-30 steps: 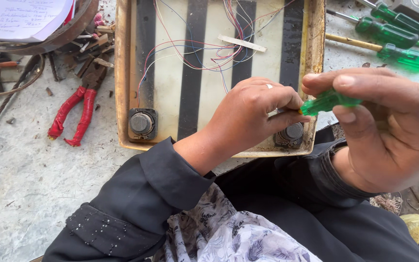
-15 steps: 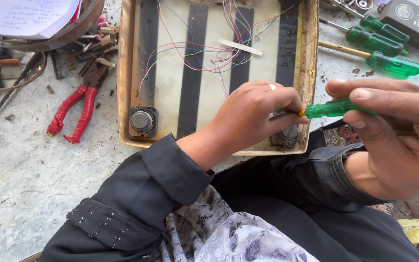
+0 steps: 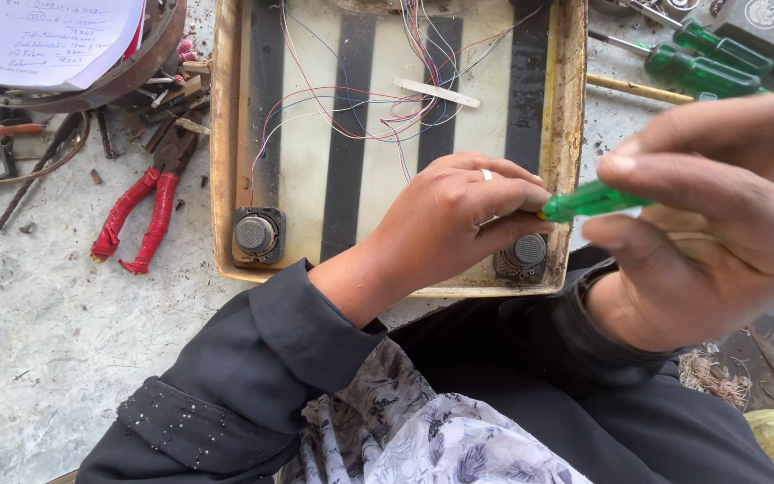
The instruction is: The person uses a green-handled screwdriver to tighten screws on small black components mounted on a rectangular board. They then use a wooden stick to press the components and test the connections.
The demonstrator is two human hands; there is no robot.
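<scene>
- Your right hand pinches a green-handled screwdriver between thumb and fingers; the grip is narrow and closed on the handle, which lies nearly level and points left.
- The screwdriver's front end meets the fingertips of your left hand; its metal tip is hidden behind those fingers, so where it touches cannot be told.
- Your left hand is curled, fingers pressed together at the screwdriver's end, just above a round grey fitting; whether it holds a small part cannot be told. A ring sits on 1 finger.
- That fitting sits in the near right corner of a shallow rusty-rimmed tray panel, cream with 4 black stripes. A matching round grey fitting sits in the near left corner, well apart from both hands.
- Thin red, blue and white wires loop across the panel's upper half, near a small pale strip.
- Red-handled pliers lie on the grey bench left of the tray, beside scattered metal scraps.
- 2 more green-handled screwdrivers lie on the bench beyond the tray's right edge.
- A round metal bowl holding a handwritten sheet of paper stands at the upper left.
- Your dark sleeves fill the lower frame.
</scene>
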